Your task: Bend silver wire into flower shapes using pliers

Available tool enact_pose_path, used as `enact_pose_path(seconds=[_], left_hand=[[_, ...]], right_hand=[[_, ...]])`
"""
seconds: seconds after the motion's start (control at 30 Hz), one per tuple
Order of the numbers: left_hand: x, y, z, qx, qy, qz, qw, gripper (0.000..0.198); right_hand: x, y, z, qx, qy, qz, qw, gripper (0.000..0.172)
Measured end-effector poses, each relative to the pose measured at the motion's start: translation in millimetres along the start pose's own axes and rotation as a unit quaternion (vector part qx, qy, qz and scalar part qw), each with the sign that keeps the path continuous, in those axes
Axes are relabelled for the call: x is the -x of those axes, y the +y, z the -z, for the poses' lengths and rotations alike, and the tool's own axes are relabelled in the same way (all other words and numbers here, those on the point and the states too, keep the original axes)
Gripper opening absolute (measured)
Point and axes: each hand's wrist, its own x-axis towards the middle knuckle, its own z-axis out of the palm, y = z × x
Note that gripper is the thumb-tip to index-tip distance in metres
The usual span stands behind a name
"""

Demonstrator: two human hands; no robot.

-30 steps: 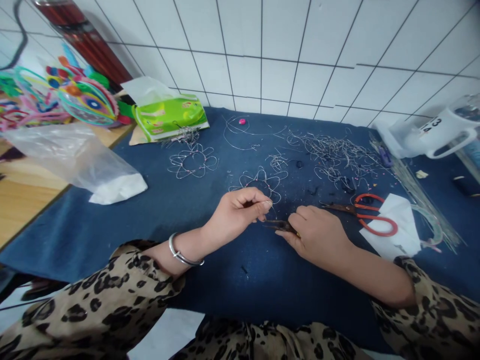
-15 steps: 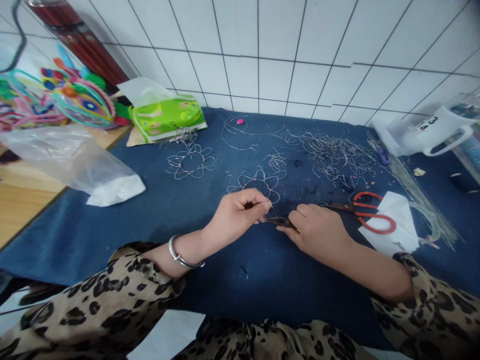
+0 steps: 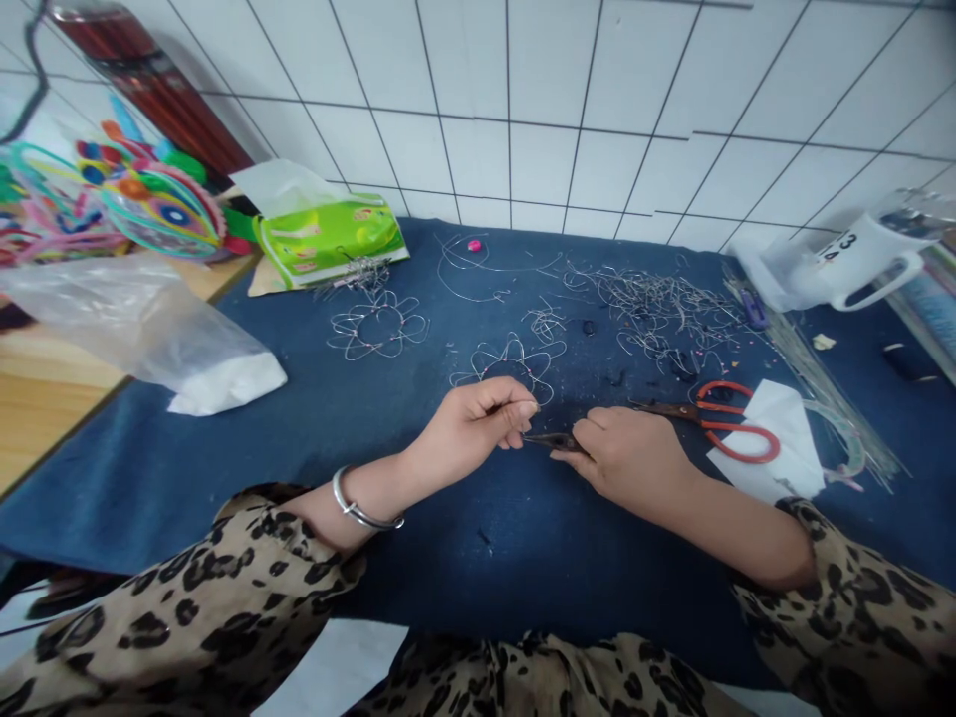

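My left hand [image 3: 474,423] is closed in a pinch, thumb against forefinger, on a thin wire [image 3: 538,405] that barely shows at the fingertips. Wrapped around the handles of dark pliers [image 3: 554,440] is my right hand [image 3: 634,453]. The pliers' jaws point left and reach my left fingertips; what lies between the jaws is too small to see. Just behind my left hand, a flower-shaped wire piece [image 3: 515,349] with small pinkish beads lies on the cloth, partly hidden by that hand. A second wire flower [image 3: 373,349] lies farther left.
Tangled wire scraps [image 3: 657,304] cover the back right of the blue cloth [image 3: 448,597]. Red-handled scissors [image 3: 747,438] rest on white paper beside straight wires [image 3: 858,418]. A white mug [image 3: 851,264] is at far right. Green tissues [image 3: 329,244] and a plastic bag [image 3: 149,319] are at left.
The whole view has shifted slightly. Both hands keep nearly the same pose, and the pliers stay at the left fingertips. The curved wire between them shows less clearly now.
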Motion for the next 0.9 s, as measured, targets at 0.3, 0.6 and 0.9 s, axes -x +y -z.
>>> enact_pose_path(seconds=[0.3,0.6,0.9], left_hand=[[1.9,0.5,-3.2,0.050,0.017,0.040,0.998,0.019],[-2.7,-1.0,-1.6,0.101,-0.005,0.059,0.993,0.018],[0.2,0.4,-2.7,0.053,0.006,0.026,0.998,0.019]], right_hand=[[2.1,0.6,1.3,0.074,0.075,0.053,0.993,0.029],[0.4,0.9,0.3,0.101,0.119,0.062,0.986,0.025],[1.1,-2.9,0.5,0.081,0.087,0.041,0.992,0.031]])
